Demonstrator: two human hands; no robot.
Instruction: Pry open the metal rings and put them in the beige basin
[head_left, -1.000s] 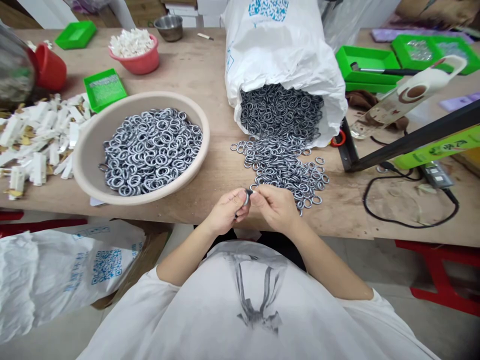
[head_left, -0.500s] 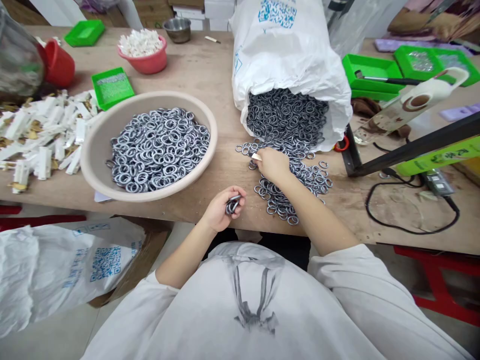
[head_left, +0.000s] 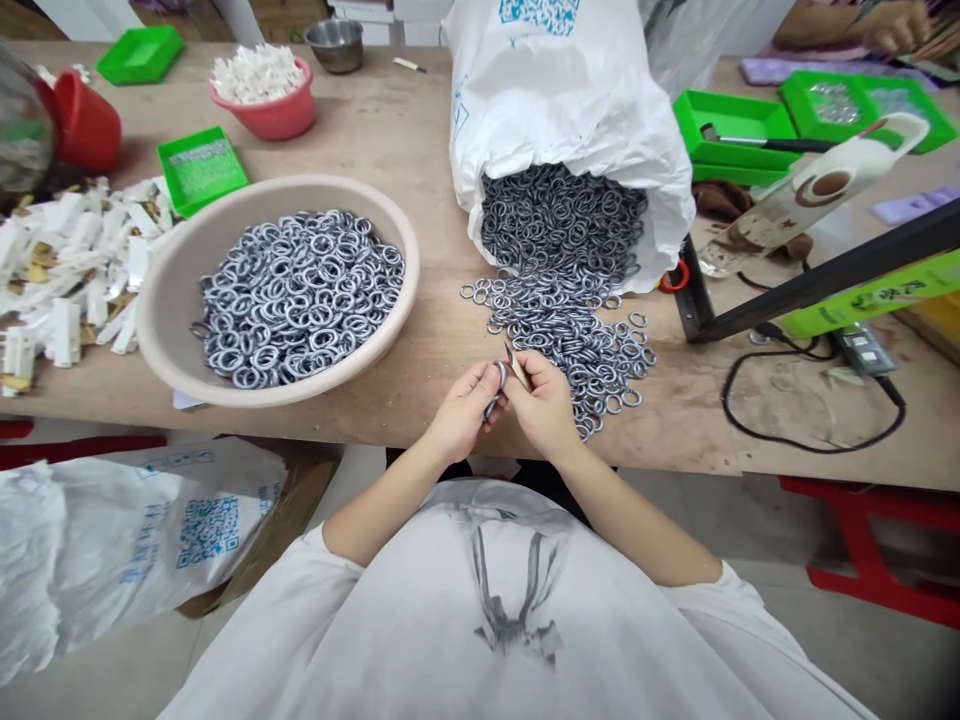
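My left hand (head_left: 463, 412) is closed on a small stack of metal rings (head_left: 496, 385) at the table's near edge. My right hand (head_left: 546, 402) meets it, pinching a thin pale tool (head_left: 517, 366) against the rings. Just beyond the hands lies a loose pile of grey metal rings (head_left: 570, 330) spilling from a white sack (head_left: 559, 110) lying on its side. A beige basin (head_left: 187, 290) full of rings (head_left: 300, 295) stands to the left.
White plastic clips (head_left: 67, 270) are heaped at far left beside a green tray (head_left: 199, 168) and red cup (head_left: 84, 120). A pink bowl (head_left: 270, 112) sits behind. A black lamp arm (head_left: 825, 285), cable (head_left: 810, 440) and green trays (head_left: 739, 125) are at right.
My right hand reached out to the loose ring pile half a second ago and has come back to my left hand, which has risen slightly to meet it.
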